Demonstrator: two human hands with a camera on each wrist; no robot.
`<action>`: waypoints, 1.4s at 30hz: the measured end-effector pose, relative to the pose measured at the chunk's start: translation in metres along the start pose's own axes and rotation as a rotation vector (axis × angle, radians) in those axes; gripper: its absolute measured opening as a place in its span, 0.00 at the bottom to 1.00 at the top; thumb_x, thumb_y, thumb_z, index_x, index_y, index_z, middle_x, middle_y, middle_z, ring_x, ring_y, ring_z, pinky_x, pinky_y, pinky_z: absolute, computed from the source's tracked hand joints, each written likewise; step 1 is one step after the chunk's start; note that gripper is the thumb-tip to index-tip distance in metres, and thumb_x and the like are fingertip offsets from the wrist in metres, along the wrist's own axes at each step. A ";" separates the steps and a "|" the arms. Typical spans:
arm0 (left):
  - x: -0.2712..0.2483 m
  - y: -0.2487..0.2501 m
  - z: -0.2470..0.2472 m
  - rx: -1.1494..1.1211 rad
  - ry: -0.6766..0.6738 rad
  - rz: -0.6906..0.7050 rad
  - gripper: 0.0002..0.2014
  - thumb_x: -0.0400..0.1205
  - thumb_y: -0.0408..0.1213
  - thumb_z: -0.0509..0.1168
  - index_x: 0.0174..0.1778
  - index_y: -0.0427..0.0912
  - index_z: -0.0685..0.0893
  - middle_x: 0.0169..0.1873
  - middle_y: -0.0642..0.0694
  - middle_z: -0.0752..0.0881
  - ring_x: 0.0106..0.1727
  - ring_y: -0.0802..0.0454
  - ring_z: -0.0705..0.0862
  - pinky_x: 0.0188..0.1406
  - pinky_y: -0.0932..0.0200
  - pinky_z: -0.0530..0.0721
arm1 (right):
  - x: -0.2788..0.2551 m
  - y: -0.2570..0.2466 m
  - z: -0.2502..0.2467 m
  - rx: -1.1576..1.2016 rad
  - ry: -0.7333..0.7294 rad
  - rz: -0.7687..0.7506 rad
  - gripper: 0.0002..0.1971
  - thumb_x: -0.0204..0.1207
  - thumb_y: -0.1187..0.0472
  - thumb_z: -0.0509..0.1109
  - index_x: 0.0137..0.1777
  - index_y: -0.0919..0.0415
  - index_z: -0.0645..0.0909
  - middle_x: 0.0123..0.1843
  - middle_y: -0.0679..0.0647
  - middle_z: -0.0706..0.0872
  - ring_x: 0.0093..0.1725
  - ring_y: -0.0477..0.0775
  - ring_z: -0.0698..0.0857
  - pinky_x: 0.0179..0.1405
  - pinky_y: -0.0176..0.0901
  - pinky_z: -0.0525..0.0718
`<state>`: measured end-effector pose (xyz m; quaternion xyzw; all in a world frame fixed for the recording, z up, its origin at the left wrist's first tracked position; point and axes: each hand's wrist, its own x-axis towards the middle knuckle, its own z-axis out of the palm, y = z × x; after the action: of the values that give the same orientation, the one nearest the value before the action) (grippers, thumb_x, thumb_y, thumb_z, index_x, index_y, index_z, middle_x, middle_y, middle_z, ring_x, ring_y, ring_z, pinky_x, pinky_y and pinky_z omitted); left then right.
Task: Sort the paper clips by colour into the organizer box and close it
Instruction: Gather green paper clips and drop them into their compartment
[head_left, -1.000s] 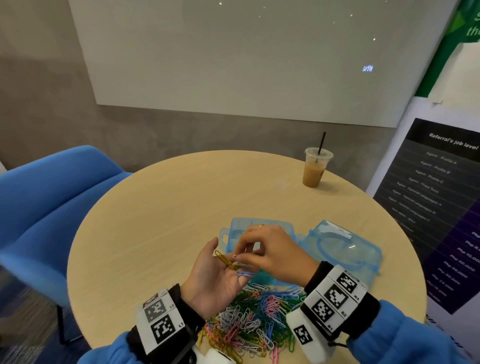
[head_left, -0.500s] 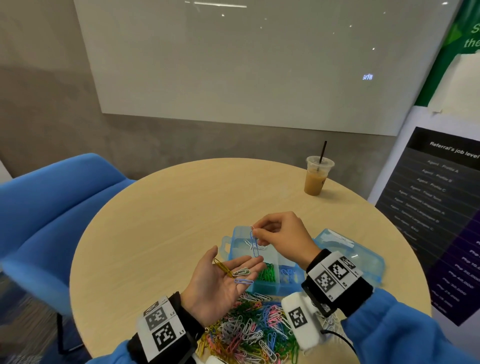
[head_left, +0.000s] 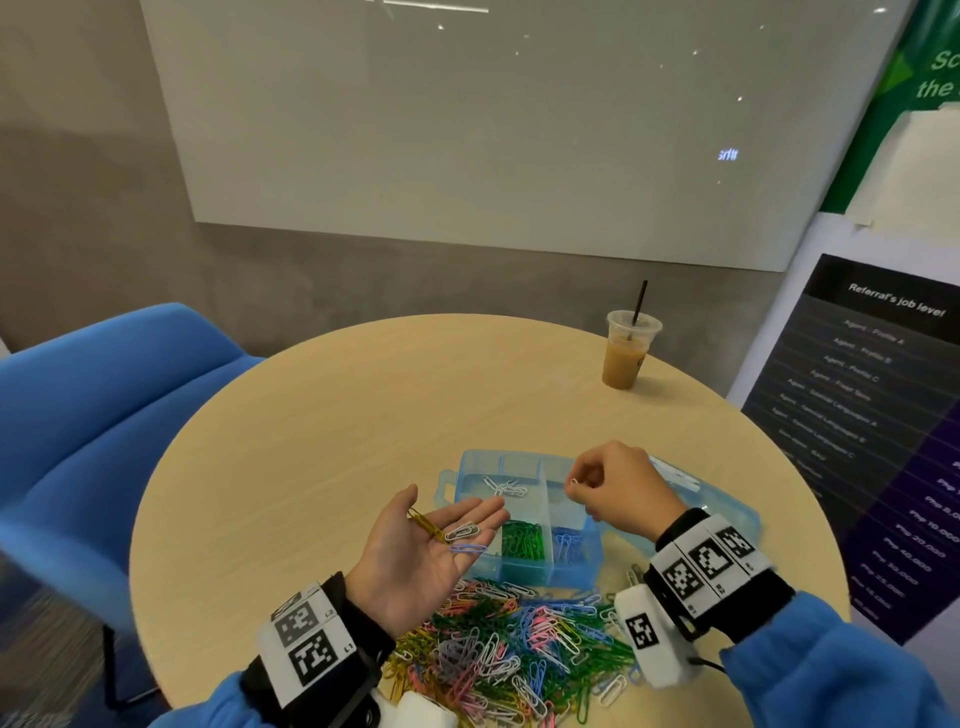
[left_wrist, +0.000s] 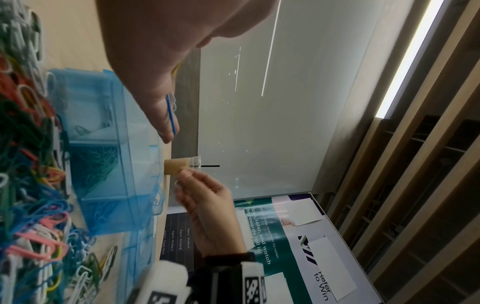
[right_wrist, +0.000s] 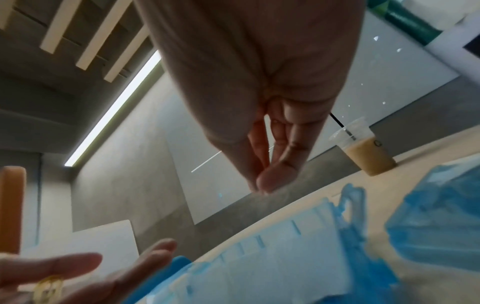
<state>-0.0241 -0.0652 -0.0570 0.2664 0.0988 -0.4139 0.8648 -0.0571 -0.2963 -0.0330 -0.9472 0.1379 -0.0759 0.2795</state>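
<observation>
A blue chair (head_left: 93, 415) stands at 9 o'clock of the round surface (head_left: 311, 441). The left hand (head_left: 421, 551) lies flat, palm up, carrying yellow, white and blue clips (head_left: 457, 532). At 6 o'clock sprawls the mixed pile (head_left: 509, 644). The box (head_left: 524, 519), lid open, holds white, green and blue clips in separate compartments. Above it, the right hand (head_left: 618, 483) pinches a white clip (head_left: 574, 481). A drink (head_left: 628, 348) stands at 1 o'clock.

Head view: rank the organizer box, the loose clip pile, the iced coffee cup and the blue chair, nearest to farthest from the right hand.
From the right hand:
1. Organizer box, directly beneath.
2. Loose clip pile, table's near edge.
3. Iced coffee cup, far side.
4. Blue chair, beyond the table's left edge.
</observation>
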 end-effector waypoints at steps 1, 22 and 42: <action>0.001 -0.001 0.000 0.002 0.002 -0.001 0.35 0.89 0.54 0.48 0.73 0.21 0.69 0.63 0.25 0.82 0.67 0.30 0.81 0.52 0.37 0.85 | 0.001 -0.001 0.000 0.041 0.044 -0.010 0.04 0.76 0.66 0.73 0.40 0.61 0.87 0.28 0.51 0.86 0.28 0.49 0.86 0.34 0.33 0.86; -0.009 -0.008 0.009 0.065 -0.073 -0.056 0.41 0.86 0.59 0.49 0.62 0.15 0.78 0.62 0.24 0.82 0.53 0.37 0.85 0.52 0.47 0.87 | -0.025 -0.047 0.028 0.065 -0.163 -0.555 0.03 0.73 0.58 0.78 0.44 0.56 0.92 0.37 0.45 0.83 0.38 0.43 0.80 0.37 0.27 0.72; -0.003 -0.007 0.007 0.065 0.010 -0.035 0.35 0.89 0.55 0.48 0.71 0.21 0.71 0.61 0.23 0.83 0.60 0.28 0.84 0.49 0.40 0.85 | 0.002 -0.036 0.025 0.233 0.025 -0.163 0.11 0.82 0.55 0.69 0.56 0.60 0.86 0.51 0.53 0.90 0.50 0.48 0.87 0.54 0.45 0.85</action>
<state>-0.0318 -0.0707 -0.0527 0.2946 0.0942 -0.4308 0.8478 -0.0419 -0.2556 -0.0337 -0.9153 0.0544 -0.1257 0.3789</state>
